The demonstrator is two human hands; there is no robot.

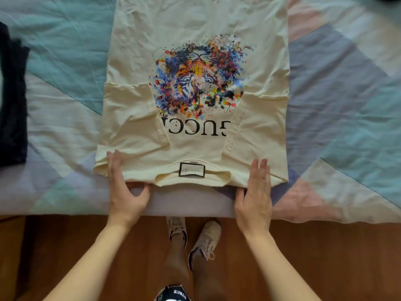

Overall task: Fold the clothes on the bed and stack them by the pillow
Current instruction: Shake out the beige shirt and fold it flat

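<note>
A cream T-shirt (195,22) with a many-coloured tiger print lies flat on the bed, collar toward me, both sleeves folded inward over the front. My left hand (123,190) rests with straight fingers on the shirt's near left shoulder, thumb spread at the hem edge. My right hand (256,196) lies with straight fingers on the near right shoulder, thumb by the edge. Neither hand grips the cloth. No pillow is in view.
A dark folded garment (12,105) lies at the bed's left edge. The quilt (347,105) has teal, lilac, pink and white patches. The bed's near edge runs just below my hands, with wooden floor (65,246) and my shoes beneath.
</note>
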